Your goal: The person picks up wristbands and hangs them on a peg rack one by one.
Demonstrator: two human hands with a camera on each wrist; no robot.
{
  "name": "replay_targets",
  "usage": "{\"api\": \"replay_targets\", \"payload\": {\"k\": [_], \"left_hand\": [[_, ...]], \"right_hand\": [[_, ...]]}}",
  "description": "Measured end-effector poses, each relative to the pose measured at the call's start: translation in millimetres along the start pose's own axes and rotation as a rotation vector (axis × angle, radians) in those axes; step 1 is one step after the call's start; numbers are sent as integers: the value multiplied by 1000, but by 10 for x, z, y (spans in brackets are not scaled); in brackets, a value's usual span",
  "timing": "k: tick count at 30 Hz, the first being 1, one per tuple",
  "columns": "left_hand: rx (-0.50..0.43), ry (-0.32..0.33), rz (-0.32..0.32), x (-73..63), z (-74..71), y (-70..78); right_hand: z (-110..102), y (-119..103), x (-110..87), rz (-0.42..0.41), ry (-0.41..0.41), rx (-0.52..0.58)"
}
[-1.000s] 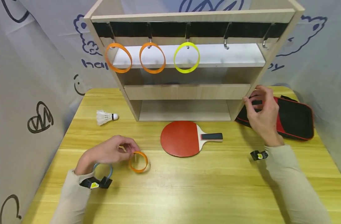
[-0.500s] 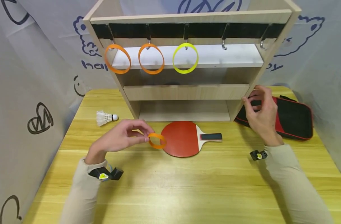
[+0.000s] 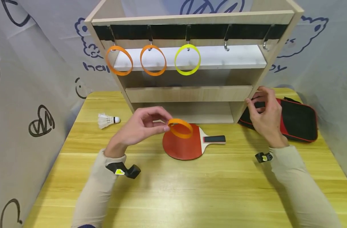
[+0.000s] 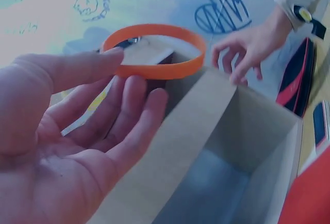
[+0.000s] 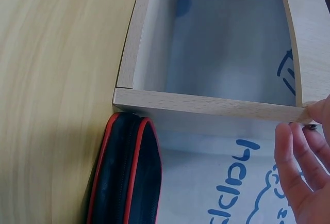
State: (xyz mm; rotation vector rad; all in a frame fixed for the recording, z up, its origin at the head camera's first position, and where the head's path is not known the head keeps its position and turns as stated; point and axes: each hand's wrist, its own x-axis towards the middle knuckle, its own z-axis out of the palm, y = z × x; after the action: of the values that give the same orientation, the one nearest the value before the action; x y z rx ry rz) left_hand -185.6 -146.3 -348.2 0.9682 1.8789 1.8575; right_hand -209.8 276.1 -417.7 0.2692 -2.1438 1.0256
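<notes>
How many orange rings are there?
3: one ring on the leftmost hook, one ring on the next hook, one ring in the left grip. Others may be hidden.

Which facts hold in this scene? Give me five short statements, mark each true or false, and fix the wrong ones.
1. The left hand pinches a thin, round orange ring. True.
2. The right hand also holds a ring. False: it grips the side edge of the pale wooden shelf unit.
3. A thin, round yellow ring hangs on the middle silver metal hook. True.
4. The red-faced table tennis bat with a dark handle lies inside the shelf unit. False: it lies on the yellowish wooden table, in front of the unit.
5. The white shuttlecock stands on the white shelf. False: it lies on its side on the table.
</notes>
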Motion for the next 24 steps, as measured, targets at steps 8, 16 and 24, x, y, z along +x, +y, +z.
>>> {"api": "replay_targets", "payload": {"k": [8,16,24], "left_hand": [[-17,134,77,298,220,76],[-107,245,176,611,442,113],[-334,377,220,889,697,184]], "right_hand": [[-5,-19,-9,16,8,7],[19,-6,-13,38,15,9],[19,-29,0,41,11,3]]}}
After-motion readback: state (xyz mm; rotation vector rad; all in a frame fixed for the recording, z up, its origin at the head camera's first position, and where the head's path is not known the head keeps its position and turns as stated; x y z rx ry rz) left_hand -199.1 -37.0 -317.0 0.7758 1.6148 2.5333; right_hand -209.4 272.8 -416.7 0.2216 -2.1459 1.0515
